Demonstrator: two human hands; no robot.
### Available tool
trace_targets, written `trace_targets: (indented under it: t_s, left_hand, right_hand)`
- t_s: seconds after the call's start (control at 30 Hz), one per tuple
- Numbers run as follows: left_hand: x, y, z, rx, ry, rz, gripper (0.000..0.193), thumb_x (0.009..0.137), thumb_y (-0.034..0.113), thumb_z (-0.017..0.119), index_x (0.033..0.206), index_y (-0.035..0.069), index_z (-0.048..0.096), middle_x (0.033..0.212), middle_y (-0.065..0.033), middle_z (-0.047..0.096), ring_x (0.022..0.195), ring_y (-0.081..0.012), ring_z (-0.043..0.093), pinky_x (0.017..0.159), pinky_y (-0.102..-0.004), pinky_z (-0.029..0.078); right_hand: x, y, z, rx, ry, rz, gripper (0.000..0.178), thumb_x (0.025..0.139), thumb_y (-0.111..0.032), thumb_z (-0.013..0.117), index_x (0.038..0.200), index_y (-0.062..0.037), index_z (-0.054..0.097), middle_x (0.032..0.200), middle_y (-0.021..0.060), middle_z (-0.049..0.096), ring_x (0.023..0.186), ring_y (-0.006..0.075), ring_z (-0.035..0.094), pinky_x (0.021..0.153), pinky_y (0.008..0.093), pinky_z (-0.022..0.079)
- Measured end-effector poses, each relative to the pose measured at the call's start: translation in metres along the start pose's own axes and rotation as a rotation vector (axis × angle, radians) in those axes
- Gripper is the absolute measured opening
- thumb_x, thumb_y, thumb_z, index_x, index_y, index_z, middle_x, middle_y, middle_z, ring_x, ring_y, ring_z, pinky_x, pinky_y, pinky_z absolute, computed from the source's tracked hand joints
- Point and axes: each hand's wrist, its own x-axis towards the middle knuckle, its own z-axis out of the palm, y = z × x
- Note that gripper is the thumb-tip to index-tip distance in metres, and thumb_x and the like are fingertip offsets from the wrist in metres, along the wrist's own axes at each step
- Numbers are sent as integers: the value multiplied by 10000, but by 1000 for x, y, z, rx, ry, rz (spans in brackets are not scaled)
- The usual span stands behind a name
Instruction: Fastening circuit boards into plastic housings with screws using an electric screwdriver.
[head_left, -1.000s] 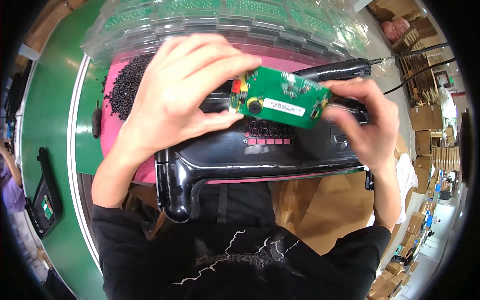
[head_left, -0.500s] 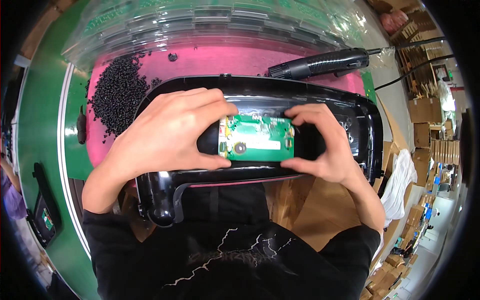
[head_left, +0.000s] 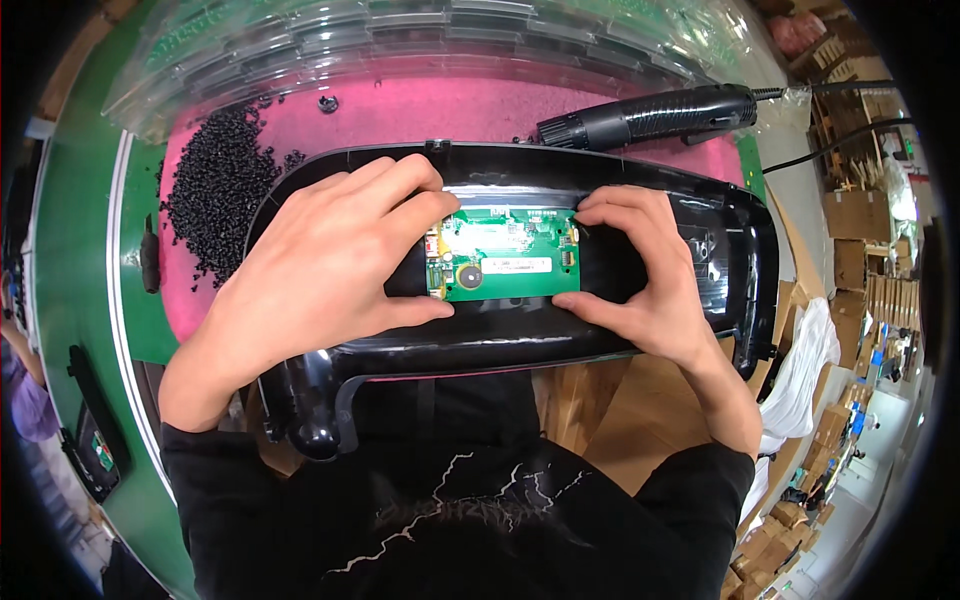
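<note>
A green circuit board (head_left: 515,245) with a white label strip and a round dark part lies level between my two hands, over the inside of a long black plastic housing (head_left: 480,350). My left hand (head_left: 340,245) grips its left end, thumb at the near corner and fingers at the far one. On the opposite end, my right hand (head_left: 650,265) pinches the near and far corners the same way. Whether the board touches the housing floor cannot be made out. The housing rests open side up on a pink mat (head_left: 400,100).
Small black screws (head_left: 215,190) form a heap at the mat's left. A black electric screwdriver (head_left: 650,118) lies beyond the housing. Clear plastic trays (head_left: 420,50) stand at the back. Another black housing (head_left: 92,430) with a board sits far left, near a person's purple sleeve (head_left: 35,410).
Both hands have moved the board slightly away from me and to the left within the housing. The housing appears shifted a little in the view.
</note>
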Motion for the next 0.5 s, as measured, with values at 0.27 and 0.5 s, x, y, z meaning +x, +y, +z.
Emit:
trace_targets:
  t_s: [0.27,0.5]
  left_hand:
    - [0,-3,0,0,0,-6,651,543,174,877,1122,38,613,1064,-95,592,957,-301,623,792,-383,520]
    - [-2,-5,-5,-6,-3,-18,645,543,177,880,1114,32,615,1061,-93,590,959,-294,623,792,-378,520]
  right_hand:
    - [2,-2,1,-17,-10,5,588,621,-137,875,1124,-39,587,1179,118,567,1084,316,515,947,400,432]
    - [6,-6,3,-24,-27,22,594,623,-129,872,1133,-39,582,1187,120,559,1102,319,510,960,399,429]
